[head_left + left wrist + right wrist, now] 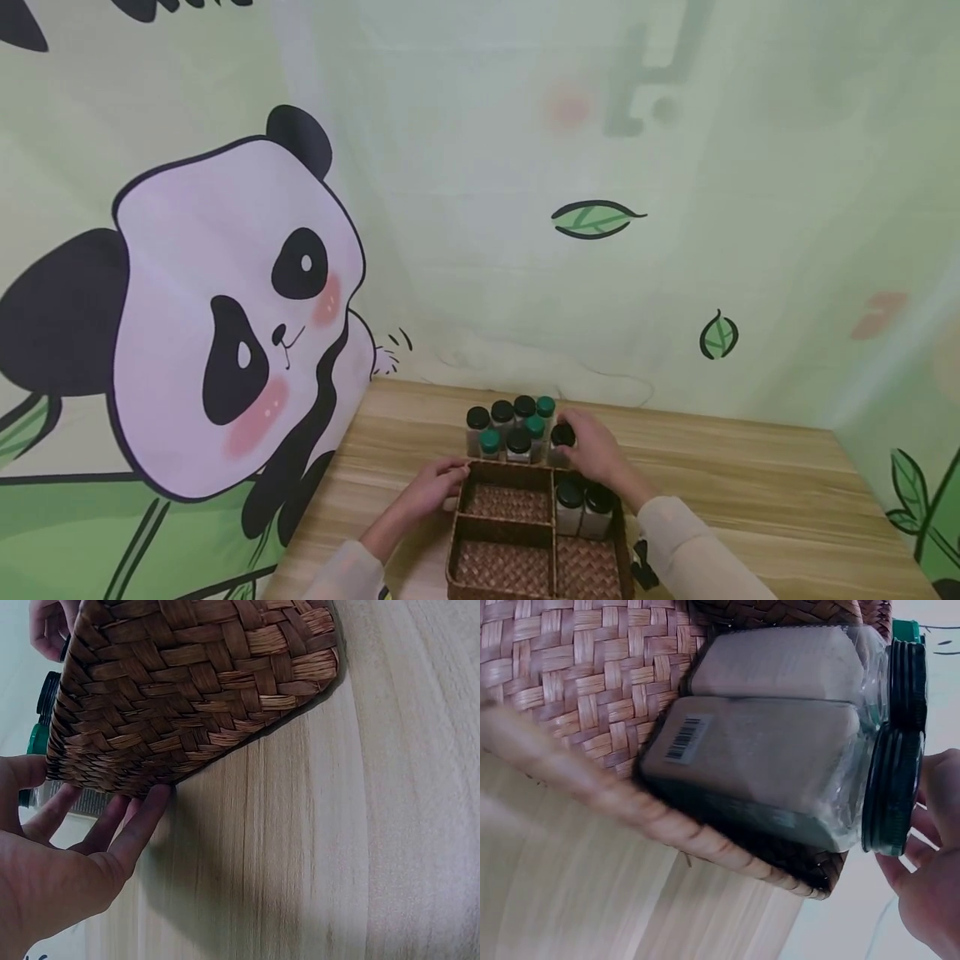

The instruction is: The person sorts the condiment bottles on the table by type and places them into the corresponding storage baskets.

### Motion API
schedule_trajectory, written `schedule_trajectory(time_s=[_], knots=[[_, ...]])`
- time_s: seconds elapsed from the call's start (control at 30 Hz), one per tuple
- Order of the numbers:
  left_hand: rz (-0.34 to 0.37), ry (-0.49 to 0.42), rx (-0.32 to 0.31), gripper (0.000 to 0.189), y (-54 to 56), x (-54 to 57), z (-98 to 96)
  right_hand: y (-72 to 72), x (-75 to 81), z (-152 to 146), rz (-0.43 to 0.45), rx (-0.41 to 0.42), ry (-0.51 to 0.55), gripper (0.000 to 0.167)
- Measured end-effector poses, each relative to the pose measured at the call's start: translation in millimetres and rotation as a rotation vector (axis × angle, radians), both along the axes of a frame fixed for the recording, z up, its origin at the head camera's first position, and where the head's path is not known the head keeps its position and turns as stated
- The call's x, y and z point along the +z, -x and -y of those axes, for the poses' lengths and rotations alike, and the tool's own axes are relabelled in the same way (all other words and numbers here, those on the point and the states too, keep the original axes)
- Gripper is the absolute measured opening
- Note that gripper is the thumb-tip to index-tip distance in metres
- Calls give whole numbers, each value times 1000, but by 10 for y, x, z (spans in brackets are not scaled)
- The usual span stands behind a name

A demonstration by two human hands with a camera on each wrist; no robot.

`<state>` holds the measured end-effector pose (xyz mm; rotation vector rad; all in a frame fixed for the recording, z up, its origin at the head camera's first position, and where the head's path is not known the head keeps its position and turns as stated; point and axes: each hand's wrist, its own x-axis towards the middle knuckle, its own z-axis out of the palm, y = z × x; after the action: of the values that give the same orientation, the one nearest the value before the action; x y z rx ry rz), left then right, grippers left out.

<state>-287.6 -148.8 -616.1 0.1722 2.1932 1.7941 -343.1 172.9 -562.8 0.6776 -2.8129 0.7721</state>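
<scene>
A brown woven basket [501, 531] with divided compartments sits on the table. At its back left corner my left hand [432, 486] holds it; the left wrist view shows the thumb at the rim and the fingertips along the outer wall [202, 682]. Just behind the basket, my right hand [600, 450] grips a black-lidded spice jar [561, 435] near its lid; that jar is hidden in the right wrist view. Two more black-lidded jars [569, 497] [757, 761] stand side by side in the back right compartment, one showing a barcode label.
Several jars with black and green lids [517, 440] stand grouped behind the basket's left half. A small black object [642, 567] lies by the basket's right side. The wooden table [750, 492] meets a printed panda backdrop [480, 275] at its far edge.
</scene>
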Motion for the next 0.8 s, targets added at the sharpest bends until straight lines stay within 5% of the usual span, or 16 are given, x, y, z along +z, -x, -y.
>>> schedule_trajectory(time_s=[0.23, 0.6, 0.8], knots=[[-41, 21, -3, 48, 10, 2, -6, -39, 38, -130, -10, -41, 43, 37], [43, 9, 24, 54, 8, 20, -4, -143, 467, -417, 20, -15, 113, 37], [47, -6, 13, 53, 12, 6, -14, -166, 552, -508, 46, -14, 140, 33]])
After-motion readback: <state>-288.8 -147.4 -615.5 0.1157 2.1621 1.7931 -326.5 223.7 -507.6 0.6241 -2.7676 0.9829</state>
